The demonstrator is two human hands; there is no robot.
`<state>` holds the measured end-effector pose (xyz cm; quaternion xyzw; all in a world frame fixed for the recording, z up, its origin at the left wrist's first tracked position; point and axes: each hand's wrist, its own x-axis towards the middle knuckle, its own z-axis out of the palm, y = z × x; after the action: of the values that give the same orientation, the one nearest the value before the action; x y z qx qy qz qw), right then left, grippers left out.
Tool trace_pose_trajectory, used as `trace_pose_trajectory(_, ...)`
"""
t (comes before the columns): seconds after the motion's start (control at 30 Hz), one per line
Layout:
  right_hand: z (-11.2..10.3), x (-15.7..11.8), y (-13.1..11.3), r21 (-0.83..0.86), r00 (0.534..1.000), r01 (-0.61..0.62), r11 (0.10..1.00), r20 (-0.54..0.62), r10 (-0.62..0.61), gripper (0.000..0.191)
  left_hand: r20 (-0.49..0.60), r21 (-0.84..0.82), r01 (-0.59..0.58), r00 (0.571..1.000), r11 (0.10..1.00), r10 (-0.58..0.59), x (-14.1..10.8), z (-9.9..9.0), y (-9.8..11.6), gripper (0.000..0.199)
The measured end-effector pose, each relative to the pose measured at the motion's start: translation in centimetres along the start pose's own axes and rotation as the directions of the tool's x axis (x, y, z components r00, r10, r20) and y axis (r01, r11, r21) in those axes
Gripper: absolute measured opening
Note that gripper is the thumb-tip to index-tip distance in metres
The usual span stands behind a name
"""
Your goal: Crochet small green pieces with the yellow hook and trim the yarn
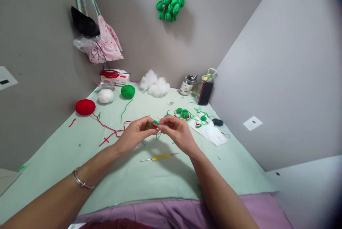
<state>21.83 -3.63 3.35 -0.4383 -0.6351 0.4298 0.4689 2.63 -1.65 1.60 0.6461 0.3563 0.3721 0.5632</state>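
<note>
Both hands meet over the middle of the table around a small green, red and white crocheted piece (155, 124). My left hand (137, 129) pinches it from the left between thumb and fingers. From the other side my right hand (177, 131) closes its thumb and fingertips at the piece's right edge, where loose green yarn hangs down. The fingers partly hide the piece. Below the hands a yellow-handled crochet hook (160, 157) lies flat on the pale green tablecloth (120, 179).
A red yarn ball (85, 107), a white yarn ball (105, 96) and a green yarn ball (128, 91) sit back left. White stuffing (155, 84) lies at the back. Rightward are crocheted pieces (185, 113), a phone (205, 93) and a bottle (199, 88). A green crocheted bunch (172, 0) hangs above.
</note>
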Motion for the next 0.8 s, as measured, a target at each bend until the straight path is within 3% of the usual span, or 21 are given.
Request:
trace_pose_trajectory(0.1, -1.4, 0.5, 0.2, 0.170, 0.996, -0.029, 0.985, -0.075, 0.042, 0.022, 0.136, 0.170, 0.075, 0.986, 0.983, -0.098, 0.2, -2.0, -0.5, 0.023)
trace_pose_trajectory(0.23, -4.1, 1.1, 0.0, 0.322, 0.977, 0.017, 0.947, -0.209, 0.053, 0.023, 0.306, 0.287, 0.152, 0.921, 0.946, -0.241, 0.5, -4.0, -2.1, 0.024)
trace_pose_trajectory(0.3, -5.1, 1.3, -0.1, 0.363, 0.963, 0.046, 0.930, -0.263, 0.055, 0.025, 0.246, 0.298, 0.143, 0.944, 0.944, -0.221, 1.0, -4.1, -2.9, 0.028)
trace_pose_trajectory(0.43, -6.3, 1.6, -0.2, 0.385, 0.942, 0.092, 0.918, -0.334, 0.046, 0.026, -0.001, 0.292, 0.101, 0.994, 0.951, -0.106, 1.7, -4.6, -2.8, 0.047)
trace_pose_trajectory(0.53, -7.0, 1.7, -0.1, 0.386, 0.927, 0.127, 0.914, -0.374, 0.029, 0.027, 0.029, 0.278, 0.153, 0.986, 0.948, -0.167, 0.8, -6.7, -1.3, 0.043)
trace_pose_trajectory(0.57, -7.2, 1.7, -0.1, 0.387, 0.924, 0.139, 0.912, -0.382, 0.021, 0.027, 0.117, 0.273, 0.193, 0.966, 0.943, -0.232, 0.3, -7.6, -0.9, 0.041)
trace_pose_trajectory(0.63, -7.7, 1.6, -0.2, 0.387, 0.920, 0.160, 0.908, -0.391, 0.004, 0.027, 0.391, 0.274, 0.337, 0.817, 0.901, -0.424, -0.5, -9.3, -0.7, 0.042)
trace_pose_trajectory(0.67, -7.9, 1.6, -0.2, 0.386, 0.919, 0.171, 0.907, -0.394, -0.006, 0.026, 0.384, 0.289, 0.365, 0.802, 0.885, -0.457, -0.6, -10.0, -0.9, 0.043)
trace_pose_trajectory(0.73, -8.5, 1.5, -0.3, 0.379, 0.908, 0.201, 0.903, -0.419, -0.026, 0.026, 0.131, 0.314, 0.303, 0.925, 0.900, -0.357, -0.3, -11.1, -1.5, 0.046)
trace_pose_trajectory(0.8, -9.2, 1.5, -0.5, 0.369, 0.882, 0.240, 0.898, -0.470, -0.042, 0.026, -0.078, 0.347, 0.235, 0.972, 0.908, -0.222, 0.6, -11.5, -2.0, 0.051)
